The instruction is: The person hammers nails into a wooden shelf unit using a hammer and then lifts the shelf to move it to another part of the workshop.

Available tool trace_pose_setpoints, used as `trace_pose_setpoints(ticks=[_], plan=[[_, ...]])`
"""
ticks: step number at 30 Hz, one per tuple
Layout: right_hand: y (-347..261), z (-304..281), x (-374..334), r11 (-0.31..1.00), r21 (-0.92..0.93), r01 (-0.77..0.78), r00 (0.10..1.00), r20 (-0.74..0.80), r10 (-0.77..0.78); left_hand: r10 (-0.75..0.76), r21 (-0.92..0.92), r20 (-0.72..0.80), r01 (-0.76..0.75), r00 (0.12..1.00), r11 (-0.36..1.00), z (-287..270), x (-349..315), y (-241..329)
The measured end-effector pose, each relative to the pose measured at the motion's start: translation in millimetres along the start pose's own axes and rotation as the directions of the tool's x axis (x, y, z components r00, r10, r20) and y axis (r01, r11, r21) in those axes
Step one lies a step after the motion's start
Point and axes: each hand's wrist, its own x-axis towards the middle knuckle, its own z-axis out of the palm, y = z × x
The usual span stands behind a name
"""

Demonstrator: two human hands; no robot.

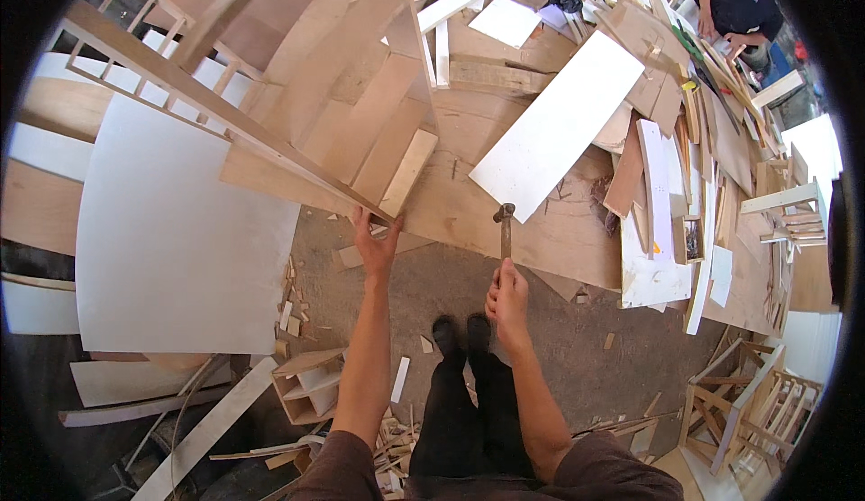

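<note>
My left hand (pixel 377 241) is at the near corner of a large wooden frame (pixel 248 132), thumb and fingers around its bottom end. The frame stands on the plywood-topped workbench (pixel 450 195) and rises to the upper left, with a pale wood block (pixel 408 173) inside the corner. In my right hand (pixel 509 305) is a hammer (pixel 506 238), gripped by its wooden handle with the head up. The hammer head is over the bench's near edge, beside the near end of a long white board (pixel 563 122).
Offcuts and strips crowd the bench's right side, including a white curved piece (pixel 662 190) and a small nail box (pixel 692 238). A large white panel (pixel 185 222) is at left. Wood scraps, a small wooden box (pixel 308 384) and stools (pixel 734 402) surround my feet. Another person (pixel 739 5) works at far right.
</note>
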Motion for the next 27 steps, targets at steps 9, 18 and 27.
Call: trace_pose_setpoints(ticks=[9, 18, 27], plan=[[-12.1, 3.5, -33.4, 0.994, -0.092, 0.062, 0.998, -0.003, -0.062, -0.007, 0.126, 0.026, 0.003, 1.0, 0.992, 1.6, 0.1, -1.3], [-64.2, -48.0, -76.3, 0.92, -0.311, 0.239, 0.964, -0.035, -0.262, -0.197, 0.09, -0.004, 0.196, 0.98, 0.976, -40.8, -57.5, 55.6], [-147.8, -160.8, -67.9, 0.894, -0.424, 0.143, 0.92, -0.276, -0.278, -0.229, -0.125, 0.59, 0.367, 0.775, 0.922, -5.8, -90.5, 194.3]])
